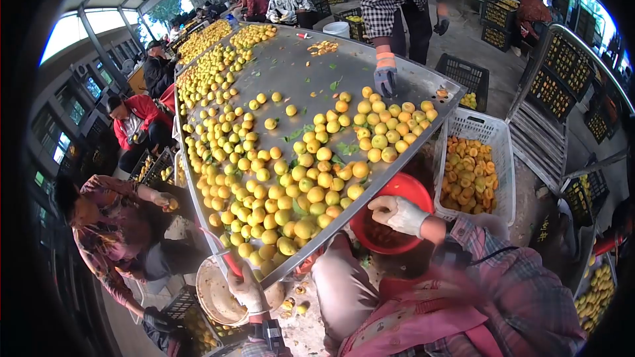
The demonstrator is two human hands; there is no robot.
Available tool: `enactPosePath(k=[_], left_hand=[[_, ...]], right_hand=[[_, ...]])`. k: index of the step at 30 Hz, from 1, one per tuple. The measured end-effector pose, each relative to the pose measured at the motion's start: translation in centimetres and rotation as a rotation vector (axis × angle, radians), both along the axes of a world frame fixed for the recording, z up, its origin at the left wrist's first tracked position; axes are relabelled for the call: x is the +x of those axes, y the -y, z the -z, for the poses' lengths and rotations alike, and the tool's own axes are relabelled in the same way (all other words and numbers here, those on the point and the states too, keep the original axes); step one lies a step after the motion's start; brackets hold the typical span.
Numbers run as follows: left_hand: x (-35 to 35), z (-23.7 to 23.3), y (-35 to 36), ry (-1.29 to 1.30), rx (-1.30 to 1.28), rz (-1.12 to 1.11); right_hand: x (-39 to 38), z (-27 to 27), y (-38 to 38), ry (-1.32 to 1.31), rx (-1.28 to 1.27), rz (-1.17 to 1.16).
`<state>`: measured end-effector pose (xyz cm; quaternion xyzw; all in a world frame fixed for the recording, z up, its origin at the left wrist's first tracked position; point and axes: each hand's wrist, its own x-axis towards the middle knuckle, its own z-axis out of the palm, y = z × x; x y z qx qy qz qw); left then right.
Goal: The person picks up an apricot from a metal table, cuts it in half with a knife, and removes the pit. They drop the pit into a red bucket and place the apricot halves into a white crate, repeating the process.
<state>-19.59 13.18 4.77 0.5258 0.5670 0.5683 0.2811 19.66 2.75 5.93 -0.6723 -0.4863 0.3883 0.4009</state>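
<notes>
Nothing is legible; the yellow marks (544,230) on a dark surface at right cannot be read.

From the wearer's head, my wide, curved view faces forward and down, close above the lap (342,283) and worktop (291,69), reaching distant seated people (288,5).

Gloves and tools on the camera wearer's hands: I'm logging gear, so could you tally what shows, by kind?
White gloves (left glove, right glove): 2
Red-handled tool, in the left hand: 1
Total: 3
</notes>
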Motion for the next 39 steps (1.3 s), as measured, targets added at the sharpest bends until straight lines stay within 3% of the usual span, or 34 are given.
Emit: enactPosePath(k=[1, 2, 6, 9, 10, 11, 13, 14, 17, 20, 28, 30, 31, 36, 39], left_hand=[[-0.8, 0.8, -0.5, 0.071, 0.003, -0.02], [-1.8, 1.3, -0.9, -0.085, 0.01, -0.049], [-2.3, 2.3, -1.6, -0.177, -0.053, -0.14], [-1.3, 2.0, -1.6, -0.173, -0.085, -0.166], [-0.8, 1.3, -1.5, -0.176, -0.086, -0.177], [-0.9, 1.3, -1.6, -0.307, 0.033, -0.169], [-1.4, 1.9, -1.8, -0.357, -0.011, -0.178], [-1.4, 2.3, -1.9, -0.412, -0.041, -0.169], [-1.1, 2.1, -2.0, -0.433, -0.076, -0.201], [-0.7, 1.2, -1.8, -0.478, -0.129, -0.195], [0.1, 0.6, -1.9, -0.564, -0.124, -0.204], [0.1, 0.6, -2.0, -0.579, -0.125, -0.218], [0.2, 0.6, -2.0, -0.577, -0.126, -0.233], [-0.2, 0.9, -2.3, -0.645, -0.215, -0.249], [-0.3, 1.1, -2.3, -0.668, -0.23, -0.233]], right_hand=[[0.4, 0.6, -0.8, 0.017, -0.008, 0.028], [0.6, 1.2, -1.5, 0.02, -0.018, 0.02], [1.1, 1.5, -5.3, 0.161, 0.038, 0.034], [0.7, -1.6, -8.1, 0.509, -0.016, 0.054], [0.7, -2.0, -9.2, 0.518, -0.023, 0.035], [0.6, -2.5, -10.4, 0.674, -0.022, 0.015], [0.8, -2.4, -12.6, 0.979, 0.029, -0.015], [1.0, -2.4, -13.7, 0.988, 0.031, -0.035], [2.0, -2.7, -16.8, 1.041, -0.311, -0.171], [3.1, -1.8, -18.5, 0.979, -0.392, -0.221], [2.2, -0.8, -19.0, 0.784, -0.354, -0.266], [2.0, -0.7, -18.5, 0.639, -0.132, -0.426], [1.5, -0.7, -18.8, 0.523, -0.283, -0.31], [1.4, 0.4, -17.7, 0.678, -0.182, -0.382], [-0.5, -1.3, -16.6, 0.865, -0.319, -0.419]])
